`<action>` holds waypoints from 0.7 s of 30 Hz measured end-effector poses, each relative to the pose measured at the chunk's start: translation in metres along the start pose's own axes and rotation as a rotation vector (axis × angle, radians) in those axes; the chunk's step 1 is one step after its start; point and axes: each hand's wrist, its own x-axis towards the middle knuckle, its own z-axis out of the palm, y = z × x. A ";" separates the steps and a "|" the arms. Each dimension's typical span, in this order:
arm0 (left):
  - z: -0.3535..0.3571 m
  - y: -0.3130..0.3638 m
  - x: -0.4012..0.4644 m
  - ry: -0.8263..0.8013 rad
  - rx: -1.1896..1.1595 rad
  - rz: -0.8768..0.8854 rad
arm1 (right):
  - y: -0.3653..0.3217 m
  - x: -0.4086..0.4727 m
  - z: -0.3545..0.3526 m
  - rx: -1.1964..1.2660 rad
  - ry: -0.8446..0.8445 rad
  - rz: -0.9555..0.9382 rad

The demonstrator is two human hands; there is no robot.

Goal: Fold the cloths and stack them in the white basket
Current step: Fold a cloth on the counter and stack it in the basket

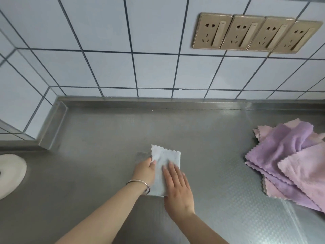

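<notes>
A small folded white cloth (166,156) with zigzag edges lies on the steel counter near its middle. My left hand (145,170), a silver bangle on its wrist, grips the cloth's left edge with thumb on top and fingers curled under. My right hand (177,187) lies flat on the cloth's right half, fingers straight, pressing it down. A heap of purple and pink cloths (288,159) sits at the right edge of the counter. The white basket (10,175) shows only as a curved white rim at the far left.
The steel counter (105,138) has a raised metal lip along the back and left. Behind it is a tiled wall with a row of gold power sockets (253,33) at the upper right.
</notes>
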 end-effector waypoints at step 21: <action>0.001 -0.053 0.019 0.255 0.263 -0.131 | 0.001 0.003 0.034 -0.044 -0.151 -0.037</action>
